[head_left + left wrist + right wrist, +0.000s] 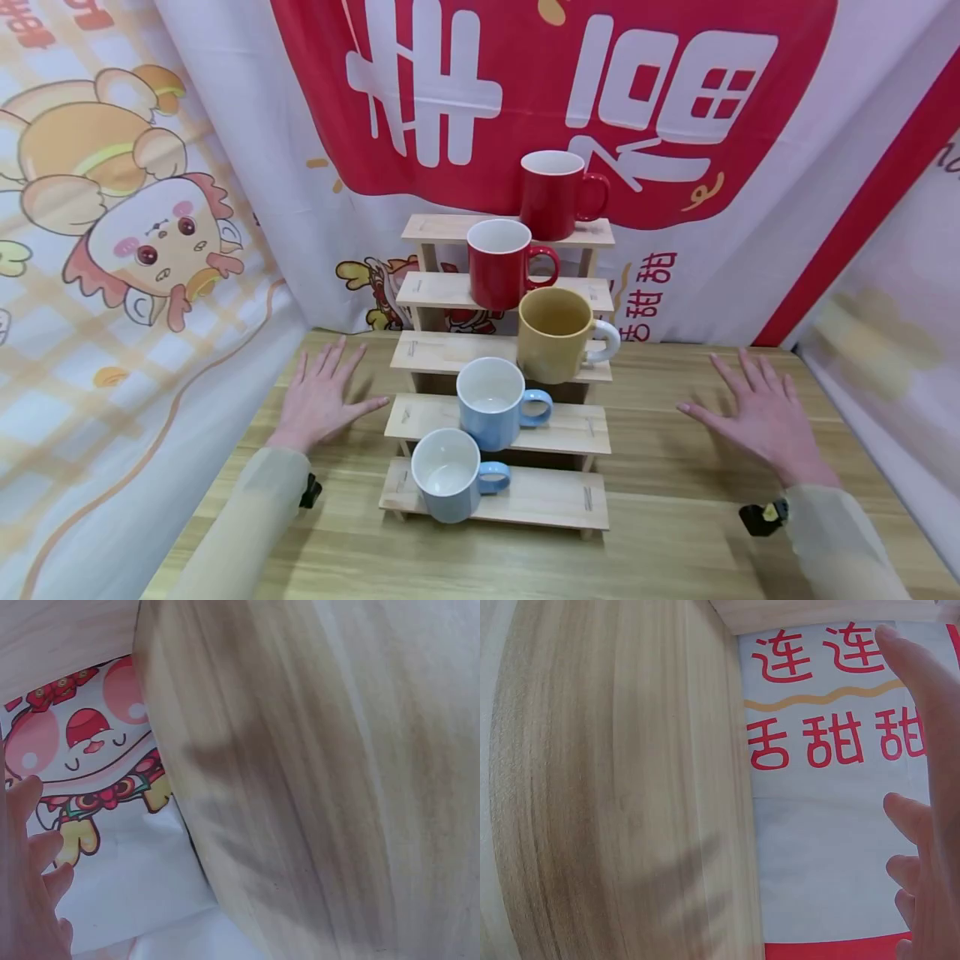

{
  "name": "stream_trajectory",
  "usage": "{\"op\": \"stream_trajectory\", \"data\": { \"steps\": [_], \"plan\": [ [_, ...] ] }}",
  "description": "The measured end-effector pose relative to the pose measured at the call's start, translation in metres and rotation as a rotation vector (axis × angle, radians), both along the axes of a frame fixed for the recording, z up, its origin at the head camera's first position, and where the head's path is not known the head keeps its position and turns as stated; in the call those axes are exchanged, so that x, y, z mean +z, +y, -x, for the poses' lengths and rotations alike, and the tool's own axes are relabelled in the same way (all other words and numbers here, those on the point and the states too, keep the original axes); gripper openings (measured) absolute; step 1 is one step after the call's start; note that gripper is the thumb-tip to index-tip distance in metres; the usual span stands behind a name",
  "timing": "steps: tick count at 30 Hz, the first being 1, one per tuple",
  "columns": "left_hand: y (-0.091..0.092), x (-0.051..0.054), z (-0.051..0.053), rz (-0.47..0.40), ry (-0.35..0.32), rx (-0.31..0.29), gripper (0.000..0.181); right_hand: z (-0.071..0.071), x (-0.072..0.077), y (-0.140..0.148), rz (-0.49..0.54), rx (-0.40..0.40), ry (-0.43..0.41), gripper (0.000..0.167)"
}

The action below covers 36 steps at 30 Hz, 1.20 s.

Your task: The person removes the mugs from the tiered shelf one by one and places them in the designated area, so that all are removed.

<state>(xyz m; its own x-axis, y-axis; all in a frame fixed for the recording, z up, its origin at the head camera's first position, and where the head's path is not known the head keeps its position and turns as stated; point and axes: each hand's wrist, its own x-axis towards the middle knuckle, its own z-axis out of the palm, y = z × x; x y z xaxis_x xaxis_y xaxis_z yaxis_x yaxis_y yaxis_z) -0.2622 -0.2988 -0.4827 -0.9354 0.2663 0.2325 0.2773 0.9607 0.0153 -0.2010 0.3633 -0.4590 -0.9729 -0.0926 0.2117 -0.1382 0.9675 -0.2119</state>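
A stepped wooden rack [558,500] carries several mugs, one on each step. On the top step stands a red mug [551,200], and below it another red mug [497,271]. The middle step bears a tan mug [551,342] with a white handle. Two light blue mugs, an upper one [491,412] and a lower one [446,483], sit on the bottom two steps. To the rack's left my left hand [321,396] is spread above the table, holding nothing. My right hand [765,412], likewise spread and holding nothing, is on the right side. Both cast shadows on the wood.
The wood-grain table [675,542] lies under everything. White printed cloth [232,208] hangs at the left and back, with a big red patch [525,108] behind the rack. Another cloth [892,333] borders the right side. Each wrist wears a small black device [763,518].
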Motion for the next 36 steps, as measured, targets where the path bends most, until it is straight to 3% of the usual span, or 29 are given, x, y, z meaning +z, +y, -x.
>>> {"op": "stream_trajectory", "data": {
  "steps": [4, 7, 10, 13, 16, 22, 26, 36],
  "plan": [
    [0.002, 0.006, -0.002, -0.023, 0.008, 0.002, 0.106, 0.000, 0.002, -0.001, 0.015, -0.001, 0.011, 0.102],
    [0.006, 0.013, -0.005, -0.113, -0.014, 0.000, 0.109, 0.001, 0.006, -0.002, 0.041, -0.010, 0.017, 0.103],
    [0.013, 0.020, -0.014, -0.311, -0.081, 0.010, 0.112, 0.001, 0.013, -0.005, 0.107, -0.022, 0.015, 0.105],
    [0.021, 0.025, -0.028, -0.541, -0.180, 0.032, 0.111, 0.000, 0.020, -0.009, 0.199, -0.043, -0.001, 0.107],
    [0.032, 0.028, -0.043, -0.717, -0.259, 0.043, 0.105, -0.002, 0.029, -0.014, 0.312, -0.069, -0.014, 0.106],
    [0.051, 0.022, -0.060, -0.985, -0.302, -0.030, 0.084, -0.009, 0.053, -0.028, 0.508, -0.096, 0.044, 0.090],
    [0.062, 0.016, -0.066, -1.077, -0.318, -0.037, 0.081, -0.012, 0.068, -0.039, 0.557, -0.114, 0.052, 0.084],
    [0.075, 0.002, -0.075, -1.149, -0.322, 0.065, 0.076, -0.013, 0.088, -0.063, 0.597, -0.051, 0.032, 0.078]
  ]
}}
